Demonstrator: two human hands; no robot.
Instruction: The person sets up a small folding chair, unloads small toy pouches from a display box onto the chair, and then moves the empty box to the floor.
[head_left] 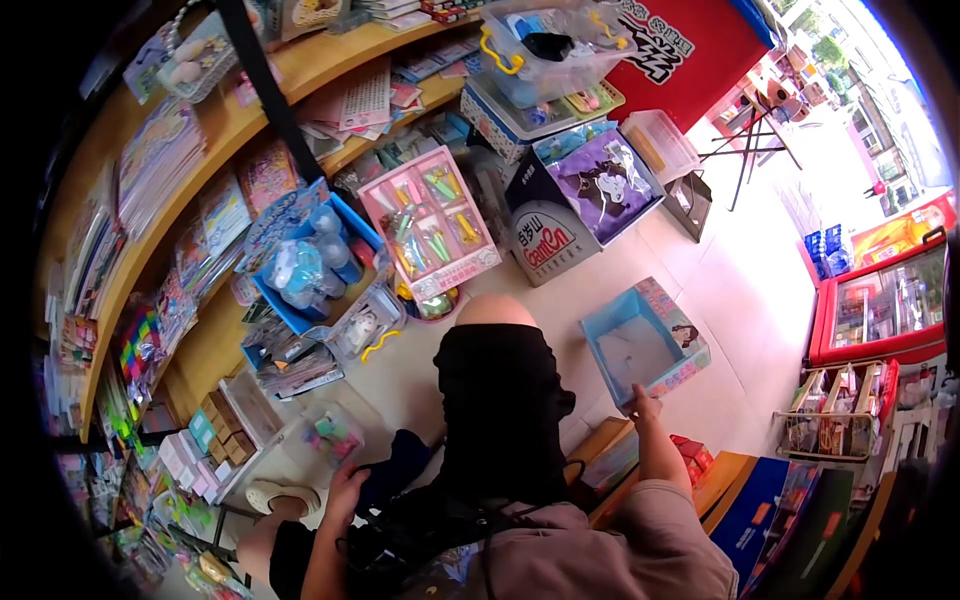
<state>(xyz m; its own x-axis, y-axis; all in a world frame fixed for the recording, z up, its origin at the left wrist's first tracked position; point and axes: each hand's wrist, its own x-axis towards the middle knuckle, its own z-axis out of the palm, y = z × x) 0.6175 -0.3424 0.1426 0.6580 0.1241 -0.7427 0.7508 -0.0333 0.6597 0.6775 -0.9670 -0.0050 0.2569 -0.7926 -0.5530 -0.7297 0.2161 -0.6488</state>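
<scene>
My right hand (645, 402) grips the near corner of an open cardboard box (597, 352), light blue inside with a printed pink side. The box is held tilted over the tiled floor, and a whitish, translucent sheet or bag (640, 350) lies inside. My left hand (347, 492) is down by my left leg, closed against a dark navy cloth item (395, 470); its exact kind is unclear. Just beyond that hand stands a clear plastic tub (330, 432) with small colourful pieces.
Curved wooden shelves (150, 235) packed with stationery run along the left. Ahead are a pink boxed set (430, 225), a blue bin (372, 235) and a grey carton (545, 235) holding a purple package. A red freezer (828, 310) stands right, boards (760, 500) near my right side.
</scene>
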